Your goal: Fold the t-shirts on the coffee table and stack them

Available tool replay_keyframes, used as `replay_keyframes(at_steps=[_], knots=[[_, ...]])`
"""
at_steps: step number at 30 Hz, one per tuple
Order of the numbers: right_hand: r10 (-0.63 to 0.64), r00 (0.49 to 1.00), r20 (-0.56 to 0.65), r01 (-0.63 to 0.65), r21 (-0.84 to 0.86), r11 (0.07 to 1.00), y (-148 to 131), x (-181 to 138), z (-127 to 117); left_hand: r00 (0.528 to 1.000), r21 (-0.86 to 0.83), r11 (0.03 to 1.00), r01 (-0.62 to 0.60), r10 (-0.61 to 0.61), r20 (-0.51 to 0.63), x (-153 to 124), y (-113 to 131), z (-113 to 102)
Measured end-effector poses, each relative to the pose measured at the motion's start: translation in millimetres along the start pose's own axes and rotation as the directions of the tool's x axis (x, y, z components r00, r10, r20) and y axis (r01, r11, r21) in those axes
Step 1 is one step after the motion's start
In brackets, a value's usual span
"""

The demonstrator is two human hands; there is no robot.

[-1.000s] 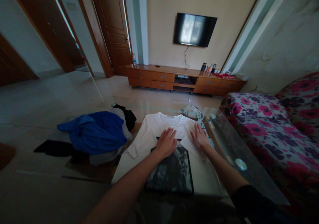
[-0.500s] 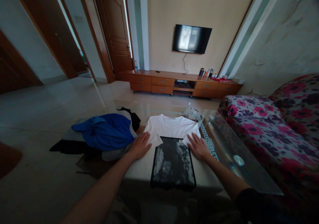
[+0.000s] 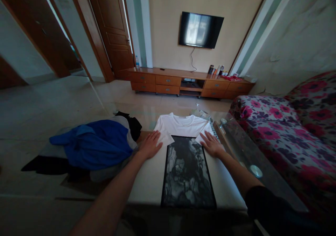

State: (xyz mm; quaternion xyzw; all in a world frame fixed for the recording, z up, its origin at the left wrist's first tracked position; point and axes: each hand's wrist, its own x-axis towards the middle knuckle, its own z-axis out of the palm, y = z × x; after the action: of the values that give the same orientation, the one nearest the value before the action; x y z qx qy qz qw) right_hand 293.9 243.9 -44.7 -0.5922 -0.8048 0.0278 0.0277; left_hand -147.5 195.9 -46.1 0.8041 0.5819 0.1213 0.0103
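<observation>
White shirt lies spread on the table, beneath and between the left hand and right hand; I see each grip opened out, palm down on it.

2 hands, 1 shirt, 1 television

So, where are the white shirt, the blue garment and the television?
White shirt (image 3: 188, 171), head view: on its dark printed front.
Blue garment (image 3: 99, 145), head view: on its crumpled middle.
Television (image 3: 201, 30), head view: on the screen's middle.
</observation>
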Motion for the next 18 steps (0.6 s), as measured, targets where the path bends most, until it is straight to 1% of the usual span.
replay_keyframes(at_steps=[3, 5, 7, 8, 9, 11, 12, 13, 14, 16, 18], knots=[[0.011, 1.000, -0.004, -0.011, 0.016, 1.000, 1, 5, 0, 1.000, 0.003, 1.000, 0.005, -0.005, -0.008, 10, 2, -2], [0.024, 0.999, -0.045, -0.022, 0.035, 0.999, -1, 3, -4, 0.996, 0.015, 0.999, 0.045, -0.044, -0.074, 9, 7, -7], [0.070, 0.988, -0.140, -0.060, 0.078, 0.995, -1, -3, -12, 0.983, 0.031, 0.996, 0.084, -0.078, -0.166, 2, 12, -15], [0.119, 0.971, -0.205, -0.095, 0.119, 0.988, 1, -7, -18, 0.976, 0.039, 0.995, 0.091, -0.082, -0.200, -4, 15, -20], [0.189, 0.944, -0.270, -0.143, 0.180, 0.973, 4, -11, -26, 0.973, 0.045, 0.995, 0.086, -0.074, -0.218, -10, 17, -26], [0.346, 0.871, -0.349, -0.237, 0.319, 0.918, 14, -23, -41, 0.975, 0.045, 0.998, 0.053, -0.042, -0.220, -24, 21, -39], [0.408, 0.841, -0.356, -0.272, 0.373, 0.887, 19, -31, -48, 0.976, 0.035, 0.999, 0.036, -0.028, -0.217, -32, 22, -46], [0.448, 0.823, -0.350, -0.297, 0.408, 0.863, 24, -41, -55, 0.976, 0.020, 1.000, 0.024, -0.019, -0.215, -40, 24, -53], [0.465, 0.819, -0.337, -0.309, 0.424, 0.851, 27, -53, -61, 0.976, -0.002, 1.000, 0.019, -0.019, -0.215, -48, 26, -61], [0.455, 0.834, -0.312, -0.308, 0.420, 0.854, 31, -80, -69, 0.978, -0.055, 0.998, 0.034, -0.044, -0.206, -66, 30, -77], [0.459, 0.849, -0.263, -0.342, 0.389, 0.855, 31, -109, -74, 0.983, -0.112, 0.990, 0.086, -0.103, -0.151, -84, 34, -91]])
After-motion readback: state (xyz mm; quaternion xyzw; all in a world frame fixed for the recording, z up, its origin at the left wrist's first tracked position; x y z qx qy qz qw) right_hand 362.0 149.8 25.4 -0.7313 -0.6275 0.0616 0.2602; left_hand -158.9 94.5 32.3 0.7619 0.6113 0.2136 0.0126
